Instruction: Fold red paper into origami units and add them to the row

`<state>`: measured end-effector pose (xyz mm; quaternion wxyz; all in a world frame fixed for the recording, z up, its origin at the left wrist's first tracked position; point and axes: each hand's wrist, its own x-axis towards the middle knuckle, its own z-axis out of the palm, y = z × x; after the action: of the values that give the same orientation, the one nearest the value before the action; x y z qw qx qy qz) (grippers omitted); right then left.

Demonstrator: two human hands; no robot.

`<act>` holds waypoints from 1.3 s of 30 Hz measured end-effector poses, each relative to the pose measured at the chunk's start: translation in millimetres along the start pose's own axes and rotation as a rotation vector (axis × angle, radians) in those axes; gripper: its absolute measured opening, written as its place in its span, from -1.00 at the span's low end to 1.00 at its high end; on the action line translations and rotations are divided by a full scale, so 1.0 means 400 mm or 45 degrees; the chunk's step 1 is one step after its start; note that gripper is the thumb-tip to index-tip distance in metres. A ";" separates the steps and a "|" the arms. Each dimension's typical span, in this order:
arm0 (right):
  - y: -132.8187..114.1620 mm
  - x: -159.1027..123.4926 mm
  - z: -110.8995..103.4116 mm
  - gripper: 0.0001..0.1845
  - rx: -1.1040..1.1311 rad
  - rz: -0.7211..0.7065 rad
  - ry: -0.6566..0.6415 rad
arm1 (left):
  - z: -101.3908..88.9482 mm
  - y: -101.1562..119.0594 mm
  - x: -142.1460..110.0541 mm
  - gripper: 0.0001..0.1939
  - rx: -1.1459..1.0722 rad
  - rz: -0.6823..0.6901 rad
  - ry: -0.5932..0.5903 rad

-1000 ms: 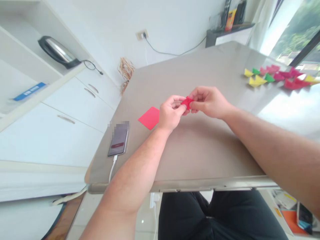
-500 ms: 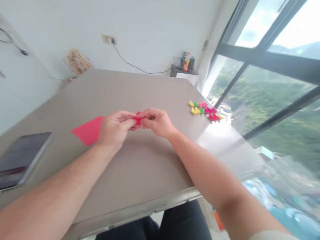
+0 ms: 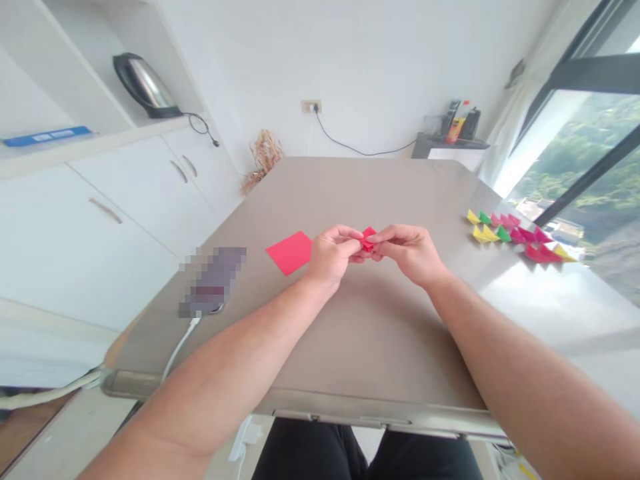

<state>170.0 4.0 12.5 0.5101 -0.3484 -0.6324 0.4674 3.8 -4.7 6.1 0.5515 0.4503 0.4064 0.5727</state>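
Note:
Between my fingertips, above the middle of the table, is a small piece of folded red paper (image 3: 369,239). My left hand (image 3: 334,252) pinches its left side with thumb and fingers. On the other side, my right hand (image 3: 411,252) grips it the same way, thumb and forefinger pressed together; the fingers cover part of the folds. A flat sheet of red paper (image 3: 290,253) lies just left of my left hand, its right corner hidden behind that hand. Small folded paper pieces (image 3: 520,235) in yellow, green, pink and red stand in rows at the table's right side.
A phone-like device (image 3: 215,280), blurred by blocks, lies at the left with a white cable (image 3: 179,348) running off the front edge of the grey-brown table (image 3: 370,347). An electric kettle (image 3: 147,83) stands on the left shelf. Bottles (image 3: 457,123) stand beyond the far right corner.
The view has swung left, bringing the shelf and kettle into sight. Both hands still hold the small red paper, which now shows more of its folded faces. The flat sheet is still on the table.

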 end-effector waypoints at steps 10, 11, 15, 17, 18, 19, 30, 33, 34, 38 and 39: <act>-0.004 -0.006 0.008 -0.87 -0.119 -0.004 0.131 | -0.010 0.009 -0.001 -0.78 -0.025 0.001 -0.147; -0.003 -0.005 0.012 -0.88 -0.117 0.002 0.153 | -0.008 0.010 -0.003 -0.80 -0.013 0.016 -0.150; 0.006 0.000 0.031 -0.93 -0.070 0.080 0.200 | 0.008 0.001 -0.007 -0.85 0.157 0.157 -0.034; 0.009 0.003 0.040 -0.95 -0.004 0.082 0.256 | 0.016 -0.006 -0.008 -0.88 0.213 0.233 0.036; 0.009 0.004 0.043 -0.94 0.019 0.082 0.278 | 0.020 -0.008 -0.009 -0.89 0.225 0.268 0.058; 0.009 0.004 0.046 -0.95 0.037 0.077 0.290 | 0.023 -0.010 -0.010 -0.89 0.232 0.298 0.071; -0.009 -0.002 0.055 -0.84 0.091 0.056 0.175 | 0.029 -0.002 -0.019 -0.84 0.186 0.372 0.132; -0.010 -0.003 0.056 -0.86 0.057 0.074 0.217 | 0.029 0.000 -0.022 -0.83 0.179 0.359 0.091; -0.008 -0.003 0.056 -0.87 0.056 0.074 0.234 | 0.030 0.000 -0.022 -0.83 0.178 0.359 0.078; -0.001 -0.001 0.055 -0.90 0.083 0.075 0.283 | 0.034 -0.003 -0.024 -0.82 0.160 0.340 0.064; 0.000 -0.001 0.055 -0.90 0.095 0.077 0.282 | 0.036 -0.004 -0.024 -0.81 0.153 0.335 0.067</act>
<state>148.8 -1.5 11.5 0.5753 -0.3974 -0.5435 0.4644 17.8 -14.6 7.7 0.4329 0.5167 0.3916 0.6264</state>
